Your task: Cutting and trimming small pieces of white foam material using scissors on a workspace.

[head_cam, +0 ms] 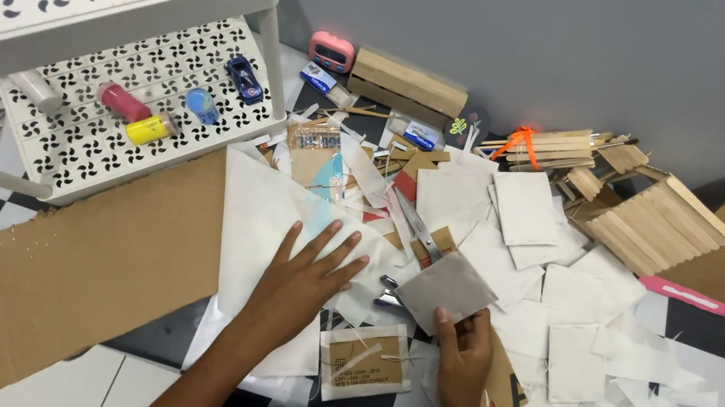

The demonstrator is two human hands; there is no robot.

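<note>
- Head view, the grip first: the right hand point(463, 348) pinches the lower corner of a grey square card point(446, 289), thumb on top and fingers curled beneath, so the card stands up and away from the hand, tilted like a diamond.
- The left hand point(306, 274) lies flat, fingers spread, pressing on a large white sheet point(258, 207); it grasps nothing.
- The card sits just right of the left fingertips, above the right knuckles, and its left corner overlaps a small metal tool point(388, 294) that is too covered to identify.
- Scissors point(417, 228) lie just above the card, among white paper squares point(525, 207).
- Packages now: a white-edged brown packet point(364, 361) lies between the wrists; a clear sachet with a brown header point(315, 139) sits above the sheet; a pink strip point(697, 300) lies at the right; small blue-and-white packs point(319, 78) sit by the wall, next to a pink timer-like gadget point(332, 52).
- A brown cardboard panel point(75, 271) spreads to the left, beneath a white perforated shelf point(94, 140) holding small paint bottles.
- A craft-stick house point(652, 223) stands at upper right.
- Both forearms are cut off by the bottom edge, and print on the packets is too small to make out.
</note>
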